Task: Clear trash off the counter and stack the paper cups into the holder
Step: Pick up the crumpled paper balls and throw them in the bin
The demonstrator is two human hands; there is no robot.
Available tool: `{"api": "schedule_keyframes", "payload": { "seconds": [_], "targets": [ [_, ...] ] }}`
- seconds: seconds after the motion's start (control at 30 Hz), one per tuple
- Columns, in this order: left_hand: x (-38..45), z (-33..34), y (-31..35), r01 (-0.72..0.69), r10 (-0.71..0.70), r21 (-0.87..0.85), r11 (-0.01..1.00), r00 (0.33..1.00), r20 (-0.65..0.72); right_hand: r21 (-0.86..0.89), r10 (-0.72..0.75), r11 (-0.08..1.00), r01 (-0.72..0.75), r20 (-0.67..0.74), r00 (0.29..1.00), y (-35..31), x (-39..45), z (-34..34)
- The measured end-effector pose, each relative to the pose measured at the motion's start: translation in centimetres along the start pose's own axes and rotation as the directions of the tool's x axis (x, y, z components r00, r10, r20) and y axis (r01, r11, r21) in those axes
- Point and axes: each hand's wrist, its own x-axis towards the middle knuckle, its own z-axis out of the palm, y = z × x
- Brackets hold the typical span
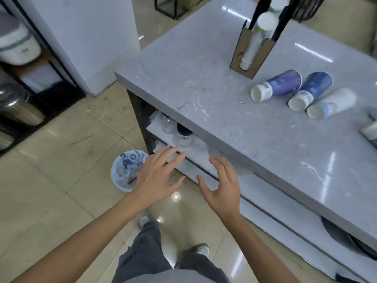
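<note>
Three paper cups lie on their sides on the grey marble counter (pixel 204 94): a purple cup (pixel 277 85), a blue cup (pixel 310 90) and a white cup (pixel 331 104). A brown cardboard cup holder (pixel 252 49) stands behind them with a stack of white cups inside. A small light blue bin (pixel 127 170) with scraps in it sits on the floor by the counter's corner. My left hand (pixel 158 174) hovers over the bin's right edge, fingers spread and empty. My right hand (pixel 221 184) is beside it, below the counter edge, also spread and empty.
Clear containers (pixel 168 123) and a dark lid sit on the shelf under the counter. Another cup (pixel 370 129) is cut off at the right edge. A white pillar (pixel 87 37) and a shelf with appliances (pixel 18 48) stand at the left. My legs and shoes are below.
</note>
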Motion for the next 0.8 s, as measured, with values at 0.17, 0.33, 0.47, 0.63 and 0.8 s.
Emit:
{"api": "schedule_keyframes", "payload": {
  "seconds": [0.17, 0.33, 0.47, 0.63, 0.8],
  "targets": [
    [3.4, 0.7, 7.5, -0.091, 0.09, -0.012, 0.996, 0.996, -0.024, -0.002, 0.043, 0.999, -0.044, -0.128, 0.991, 3.9, -1.9, -6.8],
    [6.8, 2.4, 14.4, -0.193, 0.193, -0.019, 0.981, 0.981, -0.005, -0.039, 0.048, 0.997, -0.06, -0.259, 0.965, 8.9, -3.1, -13.5],
    [9.5, 4.2, 19.4, -0.279, 0.279, -0.025, 0.96, 0.96, 0.001, -0.084, 0.042, 0.994, -0.074, -0.327, 0.944, 12.6, -4.2, -18.2],
    [12.8, 6.5, 25.1, -0.388, 0.388, -0.023, 0.922, 0.922, 0.011, -0.16, 0.042, 0.98, -0.119, -0.42, 0.906, 16.4, -5.5, -23.4],
    [17.1, 8.4, 29.6, -0.489, 0.489, -0.02, 0.872, 0.869, 0.072, -0.211, 0.109, 0.948, -0.238, -0.487, 0.866, 19.7, -5.9, -27.7]
  ]
}}
